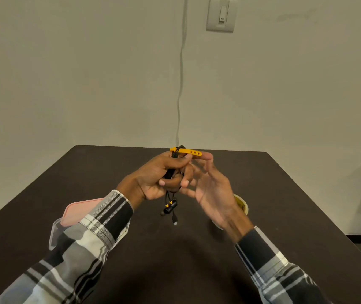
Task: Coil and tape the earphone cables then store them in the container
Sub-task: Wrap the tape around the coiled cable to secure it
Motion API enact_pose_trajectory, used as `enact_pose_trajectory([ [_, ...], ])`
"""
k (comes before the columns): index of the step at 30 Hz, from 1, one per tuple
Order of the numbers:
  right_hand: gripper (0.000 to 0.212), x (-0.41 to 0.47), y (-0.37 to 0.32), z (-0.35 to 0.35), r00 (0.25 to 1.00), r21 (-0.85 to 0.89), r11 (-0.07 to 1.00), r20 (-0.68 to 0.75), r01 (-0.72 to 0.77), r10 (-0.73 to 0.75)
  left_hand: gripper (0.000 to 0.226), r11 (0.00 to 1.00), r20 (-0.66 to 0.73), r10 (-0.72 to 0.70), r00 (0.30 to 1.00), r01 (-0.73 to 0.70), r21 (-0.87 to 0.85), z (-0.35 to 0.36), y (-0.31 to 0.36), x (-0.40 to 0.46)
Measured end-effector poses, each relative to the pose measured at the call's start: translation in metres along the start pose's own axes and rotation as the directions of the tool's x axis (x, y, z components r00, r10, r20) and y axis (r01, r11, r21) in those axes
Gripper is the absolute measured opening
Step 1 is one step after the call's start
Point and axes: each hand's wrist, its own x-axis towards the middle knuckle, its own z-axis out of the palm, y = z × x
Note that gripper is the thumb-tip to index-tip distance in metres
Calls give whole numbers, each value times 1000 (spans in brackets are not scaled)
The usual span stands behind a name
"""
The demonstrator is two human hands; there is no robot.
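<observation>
Gripped in our left hand (153,183), the bundled black earphone cable (170,172) is held above the middle of the dark table (285,194), well clear of its surface. Our left fingers curl round the bundle and the thumb presses across it, so that hand is clamped on the cable. The bundle's long axis runs roughly upright, tilted a little away from us at the top. Its lower end hangs out beneath the fist: loose strands with small yellow beads, a black inline piece (170,207) and a small plug (174,221) that points down toward the near edge of the table.

At the top of the bundle a yellow strap (186,151) with a row of holes sticks out sideways. Its long axis is nearly level, and its free end points toward the right edge of the table. Our right hand (210,189) is beside the left, palm turned toward it, fingers loosely spread. Its forefinger tip sits at the free end of the strap, and we cannot tell whether it touches or pinches it. The other fingers hold nothing.

On the table near the left edge, partly hidden by our plaid left sleeve (100,224), lies a clear container (54,235) with a pink lid (80,210). A roll of tape (242,205) rests on the table behind our right wrist, mostly covered by it.
</observation>
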Motion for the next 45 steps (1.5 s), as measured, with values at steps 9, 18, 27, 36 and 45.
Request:
enact_pose_trajectory([
  [9, 70, 3, 7, 11, 1000, 103, 995, 3, 17, -18, 37, 994, -61, 65, 996, -70, -87, 3, 4, -4],
  [18, 74, -2, -4, 17, 980, 154, 975, -136, 163, -143, 29, 975, -163, 129, 978, -155, -157, 8, 2, 1],
  [27, 73, -3, -6, 33, 919, 108, 948, -299, 301, -258, 16, 947, -368, 253, 895, -306, -92, 15, -6, 10],
  [36, 62, 2, -16, 29, 860, -133, 930, -355, 342, -367, 21, 953, -637, 295, 712, -269, 140, 28, -14, 14],
  [45, 62, 6, -31, 18, 819, -288, 886, -355, 363, -451, 17, 968, -733, 251, 632, -162, 191, 19, -21, 12],
])
